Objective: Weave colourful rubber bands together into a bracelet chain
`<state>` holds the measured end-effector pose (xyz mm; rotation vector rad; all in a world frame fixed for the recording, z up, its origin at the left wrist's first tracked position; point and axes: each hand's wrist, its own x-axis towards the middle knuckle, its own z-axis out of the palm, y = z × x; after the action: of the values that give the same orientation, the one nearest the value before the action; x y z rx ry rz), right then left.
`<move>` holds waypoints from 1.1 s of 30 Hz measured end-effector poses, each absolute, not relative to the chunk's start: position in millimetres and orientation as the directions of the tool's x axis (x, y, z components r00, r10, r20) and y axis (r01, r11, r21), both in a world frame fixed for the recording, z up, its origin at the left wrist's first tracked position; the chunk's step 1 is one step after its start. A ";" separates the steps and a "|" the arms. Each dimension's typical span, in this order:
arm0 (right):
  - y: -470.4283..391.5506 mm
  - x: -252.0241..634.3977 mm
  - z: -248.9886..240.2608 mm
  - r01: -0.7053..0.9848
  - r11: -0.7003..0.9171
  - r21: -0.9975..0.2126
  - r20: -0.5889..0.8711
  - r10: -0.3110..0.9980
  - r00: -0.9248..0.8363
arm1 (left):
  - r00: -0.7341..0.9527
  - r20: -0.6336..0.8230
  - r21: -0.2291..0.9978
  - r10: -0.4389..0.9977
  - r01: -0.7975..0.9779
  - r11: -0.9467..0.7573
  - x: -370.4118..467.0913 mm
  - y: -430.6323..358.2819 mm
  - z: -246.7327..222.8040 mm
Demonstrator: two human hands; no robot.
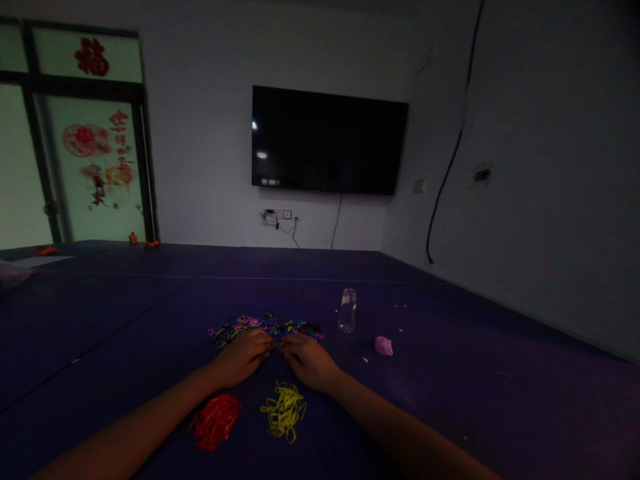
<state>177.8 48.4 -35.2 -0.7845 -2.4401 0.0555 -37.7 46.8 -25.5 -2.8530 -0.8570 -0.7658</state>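
Observation:
A spread pile of multicoloured bands (pixel 245 325) lies on the purple table. At its near edge my left hand (pixel 245 357) has its fingers bent together, touching the bands. Close beside it, my right hand (pixel 309 360) reaches into the right part of the pile, its fingers drawn together at the tips. Whatever lies between the fingertips is too small to make out. Nearer to me are a heap of red bands (pixel 215 421), below my left hand, and a heap of yellow bands (pixel 284 412), between my forearms.
A clear bottle (pixel 347 311) stands right of the pile, with a pink object (pixel 383 345) beyond it to the right. Small white scraps dot the purple table (pixel 430 400). Orange items (pixel 151 244) sit at the far left edge. A dark screen (pixel 327 141) hangs on the wall.

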 end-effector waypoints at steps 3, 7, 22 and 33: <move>49.1 177.8 -35.0 0.523 0.832 -0.183 0.492 0.538 -0.684 | 0.734 0.460 0.087 0.500 0.523 -0.848 -38.5 47.3 -25.6; 49.0 177.6 -35.1 0.537 0.825 -0.177 0.490 0.547 -0.679 | 0.729 0.455 0.096 0.511 0.531 -0.842 -40.0 48.7 -28.2; 52.7 178.0 -37.1 0.497 0.847 -0.188 0.445 0.524 -0.726 | 0.734 0.471 0.100 0.489 0.506 -0.857 -39.7 47.8 -28.3; 53.8 178.7 -38.0 0.509 0.823 -0.250 0.446 0.565 -0.694 | 0.569 0.626 0.065 0.533 0.643 -0.763 -42.6 50.2 -33.1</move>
<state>178.7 53.8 -38.0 -0.7917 -2.4892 0.1446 -42.6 50.2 -33.1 -2.6289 -0.9942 -0.9625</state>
